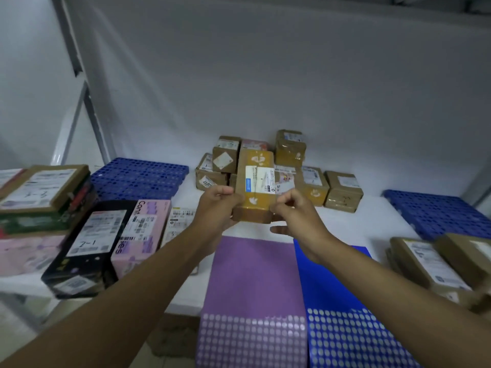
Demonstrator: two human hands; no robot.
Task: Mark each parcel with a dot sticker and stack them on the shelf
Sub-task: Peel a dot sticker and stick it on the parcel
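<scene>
Many parcels (342,191) (white table (372,221))

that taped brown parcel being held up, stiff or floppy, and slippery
Probably stiff: the brown parcel keeps square edges in the left hand. Glossy tape suggests a somewhat slick surface. It is likely fairly light, since fingertips of the right hand steady it.

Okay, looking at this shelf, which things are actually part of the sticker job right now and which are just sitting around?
In the job: brown parcel held in left hand, right hand at its edge; purple sticker sheet; blue sticker sheet; parcel pile.

Lying about: blue perforated mats; black box; pink box.
</scene>
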